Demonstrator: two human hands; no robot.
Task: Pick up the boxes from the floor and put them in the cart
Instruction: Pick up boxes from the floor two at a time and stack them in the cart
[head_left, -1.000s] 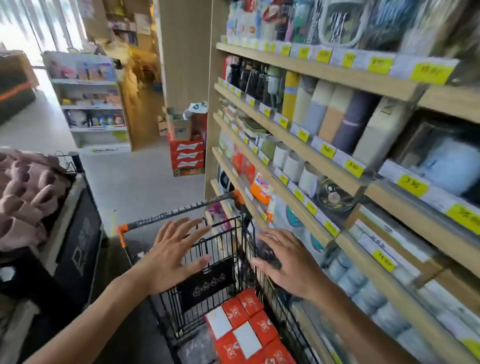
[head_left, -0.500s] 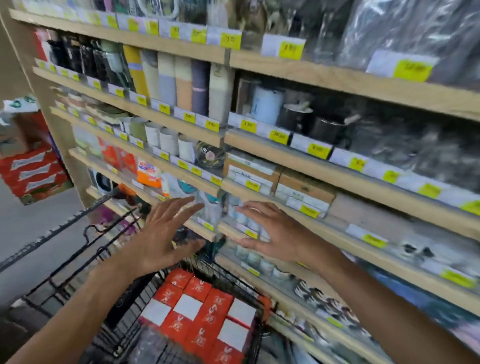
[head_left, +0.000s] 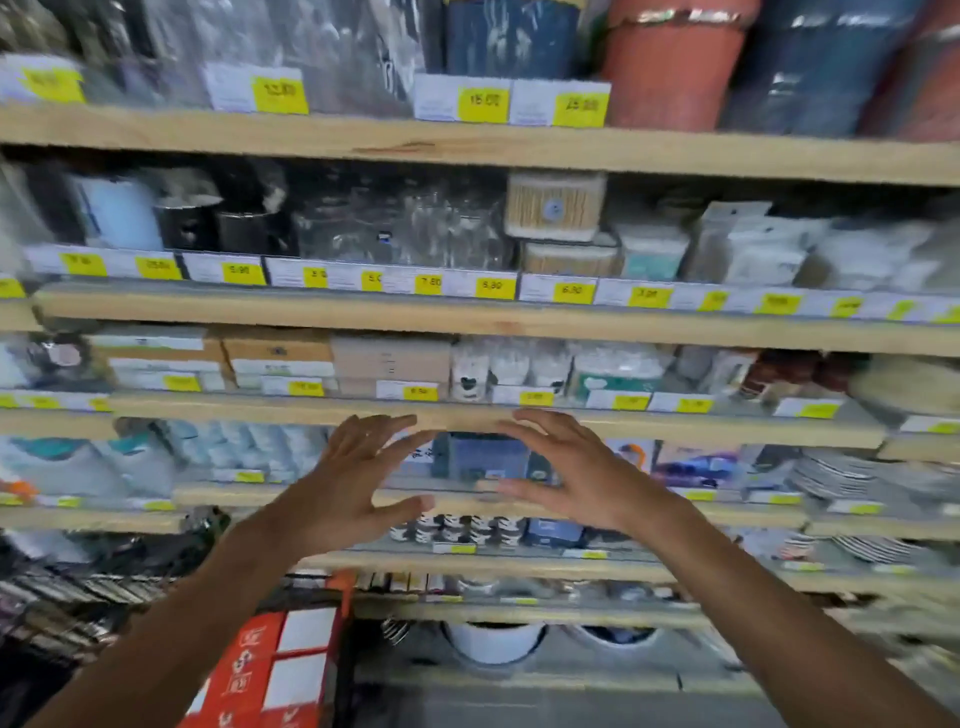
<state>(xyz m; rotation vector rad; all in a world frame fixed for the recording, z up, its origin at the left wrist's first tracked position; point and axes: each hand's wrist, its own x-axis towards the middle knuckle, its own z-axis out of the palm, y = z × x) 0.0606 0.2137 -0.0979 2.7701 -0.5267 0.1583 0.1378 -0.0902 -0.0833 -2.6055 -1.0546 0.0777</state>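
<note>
Your left hand (head_left: 345, 491) and right hand (head_left: 582, 475) are both raised mid-frame in front of the wooden shelves (head_left: 467, 143), palms facing each other. Fingers (head_left: 387, 428) are spread and released on both, gripping nothing. They aren't visibly touching a shelf edge; motion blur makes contact hard to judge.

The red-and-white boxes (head_left: 270, 670) sit at 7 o'clock, under your left forearm, stacked side by side. The black wire of the cart (head_left: 62, 597) shows at 8 o'clock, just left of the boxes; can't tell how deep they sit in it.

Shelves fill the frame, with yellow price tags (head_left: 574, 293) along each edge. Rolled mats (head_left: 675, 57) stand at 1 o'clock and white bowls (head_left: 493, 642) sit at 6 o'clock on the lowest shelf. Small packaged goods are too blurred to name.
</note>
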